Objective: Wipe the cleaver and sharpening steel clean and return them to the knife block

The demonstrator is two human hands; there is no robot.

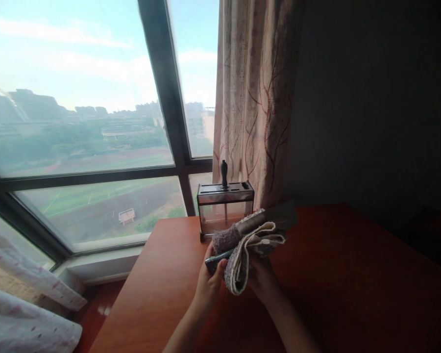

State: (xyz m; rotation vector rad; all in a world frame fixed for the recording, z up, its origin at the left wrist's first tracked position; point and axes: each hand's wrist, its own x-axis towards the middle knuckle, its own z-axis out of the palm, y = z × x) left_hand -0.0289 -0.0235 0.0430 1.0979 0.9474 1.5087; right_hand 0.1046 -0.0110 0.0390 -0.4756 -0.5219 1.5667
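Observation:
Above the table, my left hand point(210, 279) is closed around the dark handle of a cleaver point(283, 214), its thumb along the near side. The broad blade tilts up to the right, its square end sticking out past a folded cloth point(238, 264). This cloth is fuzzy grey with a cream underside and lies around both sides of the blade. My right hand point(260, 272) holds the cloth from below on the right; its fingers are mostly hidden behind the folds. Just beyond stands a see-through knife block point(226, 192) with one black-handled tool point(224, 172) upright in its top.
A reddish-brown wooden table point(150, 294) stretches under my hands. Large windows point(77, 147) with dark frames stand at the left and behind. A patterned curtain point(257, 98) hangs behind the knife block, and a white curtain point(25, 314) hangs at lower left. The right side is dark.

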